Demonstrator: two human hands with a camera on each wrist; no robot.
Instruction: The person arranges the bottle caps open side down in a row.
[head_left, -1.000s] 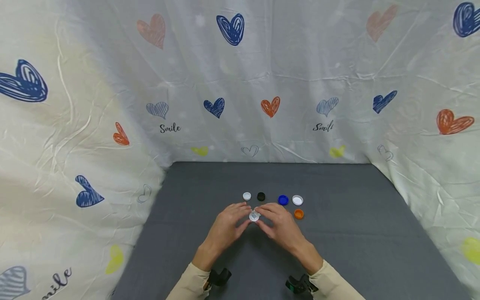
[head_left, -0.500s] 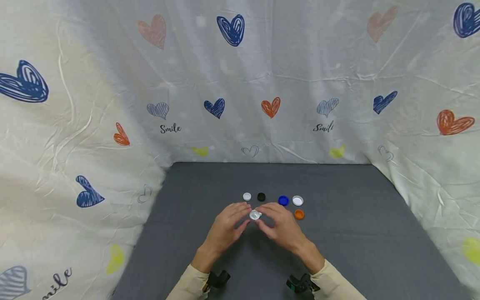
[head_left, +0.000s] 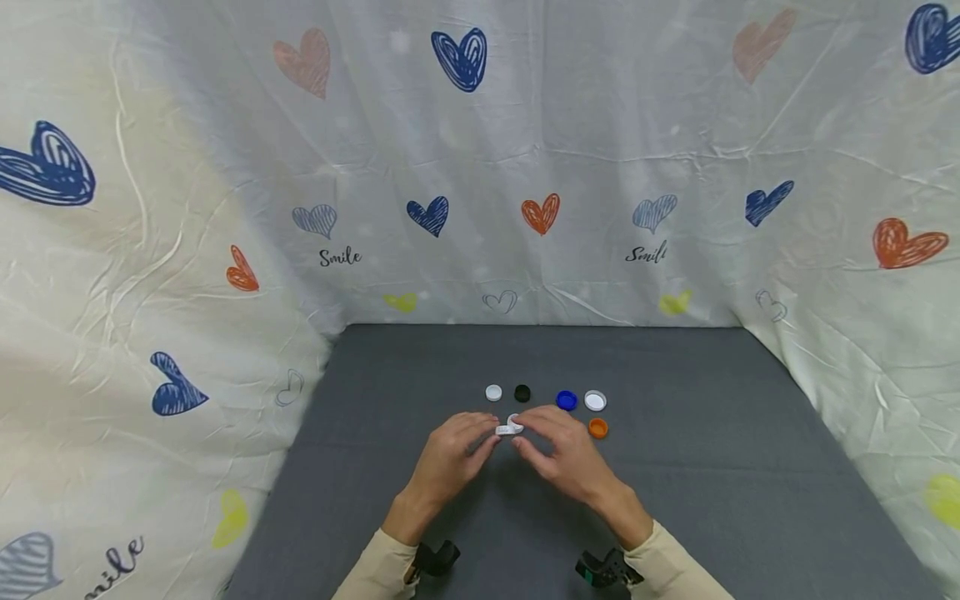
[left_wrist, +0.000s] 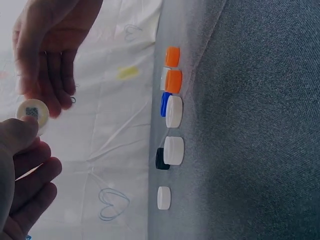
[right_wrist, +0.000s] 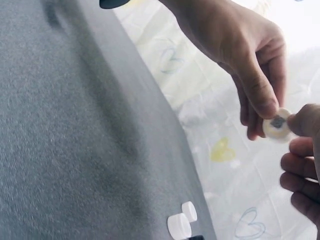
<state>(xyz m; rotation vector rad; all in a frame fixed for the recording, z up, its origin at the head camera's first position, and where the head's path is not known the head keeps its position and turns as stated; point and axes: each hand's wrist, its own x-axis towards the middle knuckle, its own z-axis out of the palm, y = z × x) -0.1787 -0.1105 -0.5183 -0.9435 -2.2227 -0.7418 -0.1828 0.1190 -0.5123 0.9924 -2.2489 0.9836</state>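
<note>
Both hands are raised over the table at the middle of the head view, fingertips facing each other around a small white bottle cap (head_left: 506, 430). My left hand (head_left: 453, 458) pinches the cap between thumb and fingers. From the other side my right hand (head_left: 558, 454) holds its edge, the thumb (right_wrist: 302, 120) at the rim in the right wrist view. A dark square printed mark shows on the cap's round face (left_wrist: 32, 111) in the left wrist view. In the head view the cap is seen nearly edge-on.
Beyond the hands lie a white cap (head_left: 493, 392), a black cap (head_left: 522, 393), a blue cap (head_left: 566, 401), a larger white cap (head_left: 596, 401) and an orange cap (head_left: 597, 428). More caps, including a second orange cap (left_wrist: 173, 81), show in the left wrist view. Grey cloth (head_left: 675, 500) covers the table.
The held cap has turned between the fingers, from its round face towards the head camera to nearly edge-on. Both hands stay almost in place; the left fingers have dropped slightly.
</note>
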